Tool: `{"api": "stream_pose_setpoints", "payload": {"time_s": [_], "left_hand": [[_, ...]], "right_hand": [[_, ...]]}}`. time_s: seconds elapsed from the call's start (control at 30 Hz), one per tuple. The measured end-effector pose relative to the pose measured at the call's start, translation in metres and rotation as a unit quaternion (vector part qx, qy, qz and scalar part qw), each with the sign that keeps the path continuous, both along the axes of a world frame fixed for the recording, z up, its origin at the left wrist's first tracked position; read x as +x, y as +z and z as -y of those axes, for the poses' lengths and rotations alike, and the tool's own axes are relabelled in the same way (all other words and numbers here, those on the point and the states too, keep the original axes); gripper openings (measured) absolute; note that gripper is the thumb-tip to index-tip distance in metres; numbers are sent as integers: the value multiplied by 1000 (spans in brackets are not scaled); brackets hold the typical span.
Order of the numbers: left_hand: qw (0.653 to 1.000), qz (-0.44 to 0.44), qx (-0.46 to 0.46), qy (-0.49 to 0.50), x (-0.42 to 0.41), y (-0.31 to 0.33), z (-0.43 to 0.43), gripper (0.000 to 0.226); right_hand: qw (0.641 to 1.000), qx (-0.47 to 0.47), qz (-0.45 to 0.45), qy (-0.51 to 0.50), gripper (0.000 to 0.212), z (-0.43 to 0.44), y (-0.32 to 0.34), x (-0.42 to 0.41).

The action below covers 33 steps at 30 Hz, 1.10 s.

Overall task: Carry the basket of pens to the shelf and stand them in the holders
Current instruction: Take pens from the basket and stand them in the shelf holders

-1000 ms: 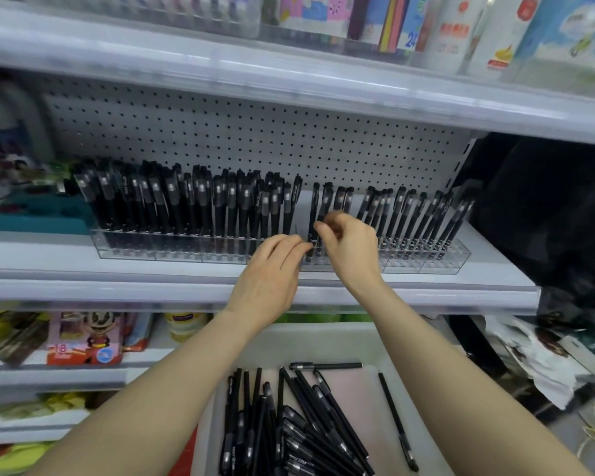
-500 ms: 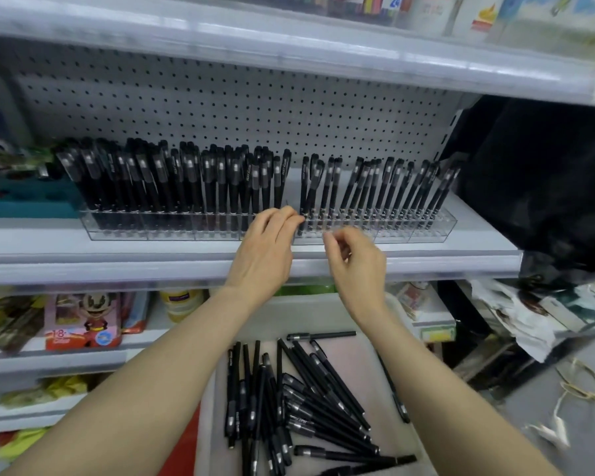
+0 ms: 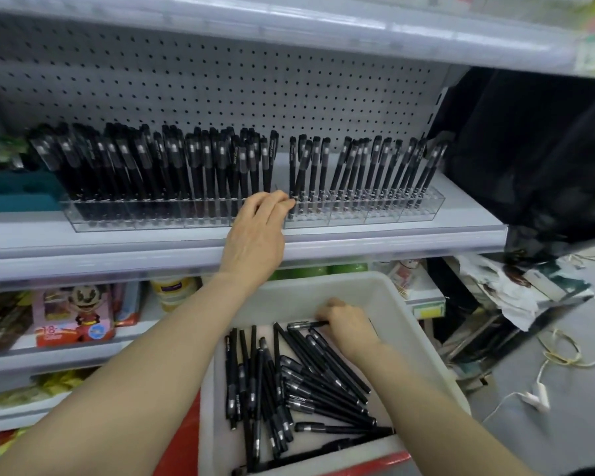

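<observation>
Dozens of black pens (image 3: pixel 289 383) lie in the white basket (image 3: pixel 409 324) near you. Your right hand (image 3: pixel 349 324) grips its far pen (image 3: pixel 306 325). Your left hand (image 3: pixel 255 231) rests relaxed fingers on the clear holders (image 3: pixel 358 214) on the shelf (image 3: pixel 392 240). The print on the pens is too blurred to read; the red pack (image 3: pixel 73 317) below shows "18".

Black pens (image 3: pixel 193 166) with silver bands stand in clear holders (image 3: pixel 382 214) and lie in the white basket (image 3: pixel 323 283). The shelf (image 3: pixel 83 242) is pale grey; the far pegboard (image 3: pixel 220 80) white, dotted with dark holes in a grid. Far left a box (image 3: pixel 14 194) is teal; at right a cloth (image 3: pixel 529 149) is black.
</observation>
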<state>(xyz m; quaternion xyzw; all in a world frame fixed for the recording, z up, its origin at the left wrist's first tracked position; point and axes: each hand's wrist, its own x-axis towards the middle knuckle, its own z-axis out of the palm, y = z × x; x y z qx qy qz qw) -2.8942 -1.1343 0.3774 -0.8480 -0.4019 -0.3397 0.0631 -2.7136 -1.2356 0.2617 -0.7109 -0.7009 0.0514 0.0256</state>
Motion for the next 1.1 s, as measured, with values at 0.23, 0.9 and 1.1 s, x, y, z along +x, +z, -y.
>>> {"api": "stream_pose_setpoints", "payload": {"time_s": [0.23, 0.9, 1.1], "left_hand": [[1000, 2, -3, -4, -2, 2, 3, 52], [1000, 5, 2, -7, -1, 3, 2, 50], [1000, 15, 8, -6, 0, 0, 0, 50]], "right_hand": [[998, -13, -62, 0, 10, -1, 23, 0], [856, 336, -391, -49, 13, -70, 219, -13], [905, 289, -309, -54, 17, -84, 207, -18]]}}
